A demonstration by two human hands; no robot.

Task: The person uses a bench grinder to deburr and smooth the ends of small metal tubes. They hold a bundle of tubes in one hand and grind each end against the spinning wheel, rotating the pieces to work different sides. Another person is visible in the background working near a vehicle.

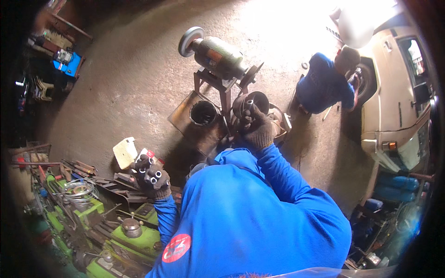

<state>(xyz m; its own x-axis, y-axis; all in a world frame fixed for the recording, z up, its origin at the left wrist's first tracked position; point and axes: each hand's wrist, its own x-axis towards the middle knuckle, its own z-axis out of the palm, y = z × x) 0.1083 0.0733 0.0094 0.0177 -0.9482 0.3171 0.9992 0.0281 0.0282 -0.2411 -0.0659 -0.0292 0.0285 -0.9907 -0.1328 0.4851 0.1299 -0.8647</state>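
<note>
My left hand (155, 180), in a dark work glove, is cupped around several short metal sleeves (158, 174) with round open ends. Between the fingertips of my right hand (257, 132), gloved too, is a single small metal sleeve (250, 102). That hand is above a round dark metal container (238, 105), close to the right-hand wheel (251, 74) of a grinding motor (219, 58) on a metal stand. The motor's other wheel (191, 41) is thick and grey.
Below the grinder is a plate with a round can (202, 112). A yellowish piece (125, 153) lies near my left hand. Green machinery (139, 236) and metal bars stand at the left. A co-worker in blue (322, 85) crouches by a vehicle (394, 92) at the right.
</note>
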